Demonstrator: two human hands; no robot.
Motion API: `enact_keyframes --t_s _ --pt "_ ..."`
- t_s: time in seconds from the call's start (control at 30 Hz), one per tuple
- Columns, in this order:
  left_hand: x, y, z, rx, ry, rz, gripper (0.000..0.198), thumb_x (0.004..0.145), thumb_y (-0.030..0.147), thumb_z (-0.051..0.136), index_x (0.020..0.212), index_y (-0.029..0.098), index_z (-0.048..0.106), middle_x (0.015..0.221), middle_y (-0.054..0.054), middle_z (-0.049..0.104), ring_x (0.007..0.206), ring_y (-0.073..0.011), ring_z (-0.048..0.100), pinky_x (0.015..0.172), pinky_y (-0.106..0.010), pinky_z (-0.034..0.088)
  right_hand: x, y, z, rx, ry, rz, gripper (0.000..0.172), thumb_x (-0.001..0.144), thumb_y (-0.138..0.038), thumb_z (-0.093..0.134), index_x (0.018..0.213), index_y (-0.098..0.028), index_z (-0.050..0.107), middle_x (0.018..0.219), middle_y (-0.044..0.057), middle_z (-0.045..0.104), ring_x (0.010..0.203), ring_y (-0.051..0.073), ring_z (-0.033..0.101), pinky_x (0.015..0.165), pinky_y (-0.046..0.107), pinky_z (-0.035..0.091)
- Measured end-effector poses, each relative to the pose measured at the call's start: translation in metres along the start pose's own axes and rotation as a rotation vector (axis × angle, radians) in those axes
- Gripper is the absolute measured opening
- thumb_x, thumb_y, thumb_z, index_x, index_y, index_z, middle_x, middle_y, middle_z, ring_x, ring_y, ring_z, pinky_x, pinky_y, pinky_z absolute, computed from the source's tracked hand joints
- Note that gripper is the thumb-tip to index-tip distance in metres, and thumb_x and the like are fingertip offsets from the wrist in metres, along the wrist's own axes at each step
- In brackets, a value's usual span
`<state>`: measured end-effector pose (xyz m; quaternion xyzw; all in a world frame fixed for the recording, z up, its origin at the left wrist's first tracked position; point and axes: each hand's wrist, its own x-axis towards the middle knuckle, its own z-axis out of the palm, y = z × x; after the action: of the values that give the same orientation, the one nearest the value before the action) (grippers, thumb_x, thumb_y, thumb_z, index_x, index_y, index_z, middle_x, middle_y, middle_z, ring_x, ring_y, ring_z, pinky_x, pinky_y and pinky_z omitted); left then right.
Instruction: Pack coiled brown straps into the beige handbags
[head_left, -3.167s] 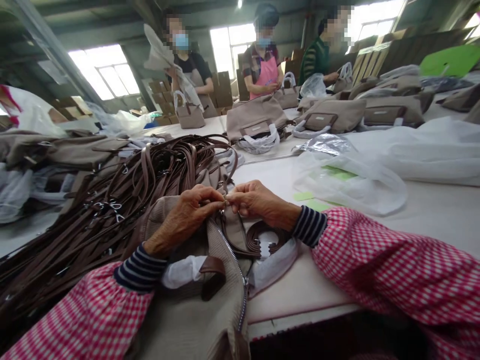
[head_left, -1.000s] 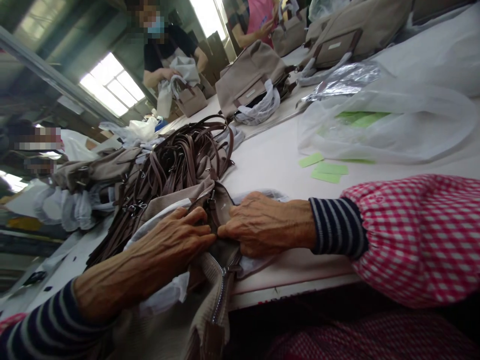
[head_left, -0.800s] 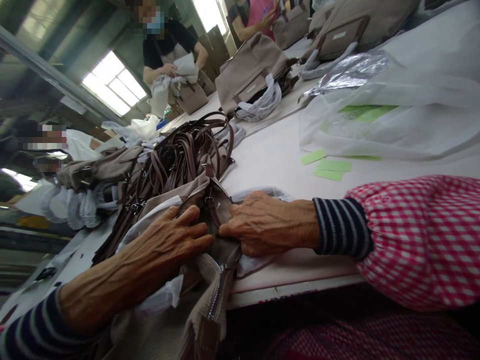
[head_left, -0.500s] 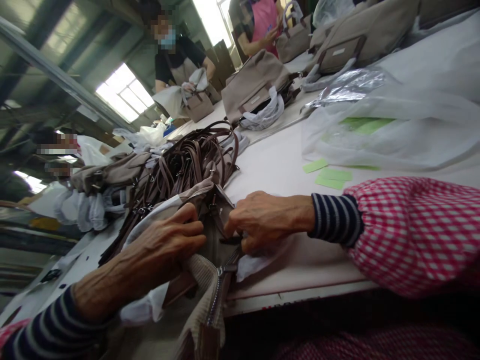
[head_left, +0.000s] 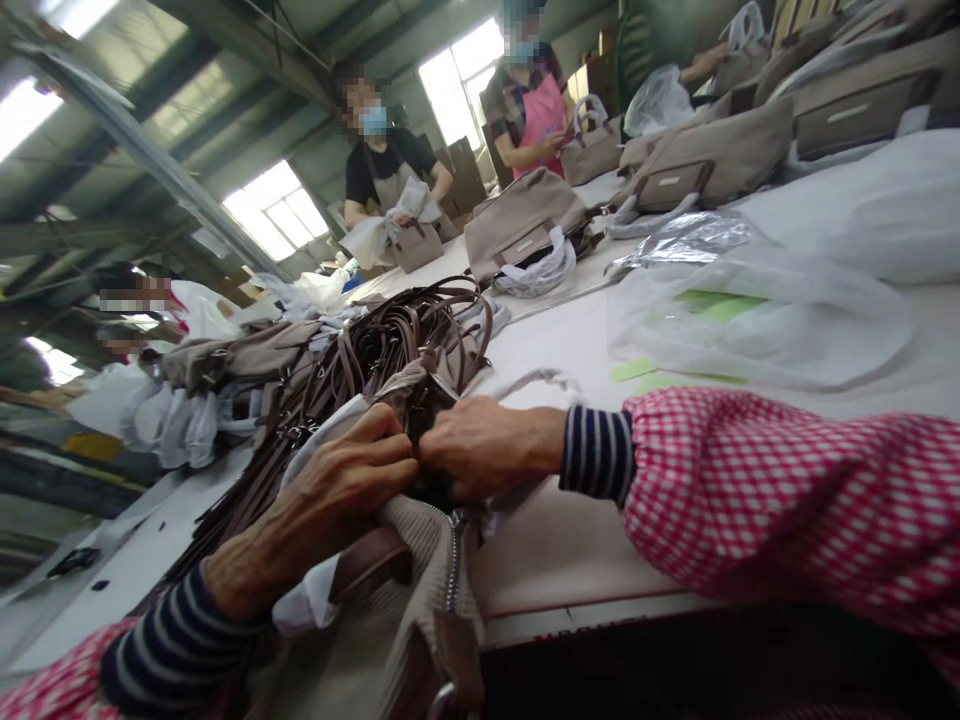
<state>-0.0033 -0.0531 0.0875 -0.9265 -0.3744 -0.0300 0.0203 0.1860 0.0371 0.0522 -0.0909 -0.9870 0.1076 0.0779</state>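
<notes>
A taupe corded handbag (head_left: 409, 590) with a metal zip (head_left: 453, 560) lies unzipped in front of me at the table's edge, partly beyond the bottom of the view. My left hand (head_left: 356, 470) is closed on the left side of its opening, fingertips turned inward. From the other side my right hand (head_left: 480, 450) is curled shut at the same opening, close to the left one. Exactly which part of the bag the fingertips pinch is hidden. Below my left hand a brown handle (head_left: 371, 560) shows, partly wrapped in white paper.
Many brown straps (head_left: 397, 330) lie heaped just beyond the bag. Another taupe handbag (head_left: 525, 225) stands further back, and more bags line the far right. A clear plastic bag (head_left: 825, 340) with green cards lies right. Co-workers (head_left: 390, 170) stand across the white table (head_left: 555, 550).
My right hand has moved left and in over the opening, closer to my left hand. The dark inside between them is now mostly covered. The head view has shifted.
</notes>
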Motion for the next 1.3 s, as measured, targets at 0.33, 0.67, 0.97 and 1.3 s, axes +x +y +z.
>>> enact_keyframes --t_s 0.33,0.67,0.97,1.3 --pt "0.002 0.005 0.024 0.046 0.301 0.006 0.037 0.108 0.023 0.044 0.072 0.018 0.049 0.078 -0.004 0.053 0.088 -0.0205 0.045 0.072 -0.034 0.04 0.029 -0.008 0.065 0.37 0.267 0.413 0.026 0.087 -0.026 0.058 0.085 -0.009 0.077 0.09 0.02 0.078 0.077 0.026 0.073 0.057 0.032 0.031" --pt "-0.001 -0.002 0.043 0.036 0.351 0.005 0.031 0.103 0.024 0.052 0.073 0.017 0.054 0.096 -0.006 0.058 0.094 -0.021 0.047 0.079 -0.036 0.043 -0.021 0.0 0.031 0.316 0.129 0.017 0.032 0.081 -0.015 0.07 0.112 -0.01 0.066 0.105 0.011 0.069 0.092 0.022 0.06 0.079 0.031 0.045" --pt "0.011 0.002 0.044 0.008 0.357 0.051 0.032 0.102 0.022 0.051 0.071 0.016 0.056 0.091 -0.006 0.058 0.093 -0.0217 0.05 0.079 -0.036 0.045 -0.022 0.012 0.032 0.169 0.07 0.121 0.028 0.081 -0.035 0.077 0.103 -0.017 0.075 0.104 0.009 0.065 0.091 0.023 0.061 0.078 0.033 0.046" --pt "0.008 -0.008 0.05 0.011 0.482 0.022 0.038 0.105 0.026 0.053 0.068 0.016 0.056 0.093 -0.006 0.061 0.092 -0.0206 0.049 0.076 -0.033 0.044 0.01 0.01 0.068 0.745 0.282 0.202 0.009 0.077 -0.013 0.07 0.087 -0.012 0.071 0.081 0.0 0.063 0.073 0.013 0.055 0.061 0.022 0.041"
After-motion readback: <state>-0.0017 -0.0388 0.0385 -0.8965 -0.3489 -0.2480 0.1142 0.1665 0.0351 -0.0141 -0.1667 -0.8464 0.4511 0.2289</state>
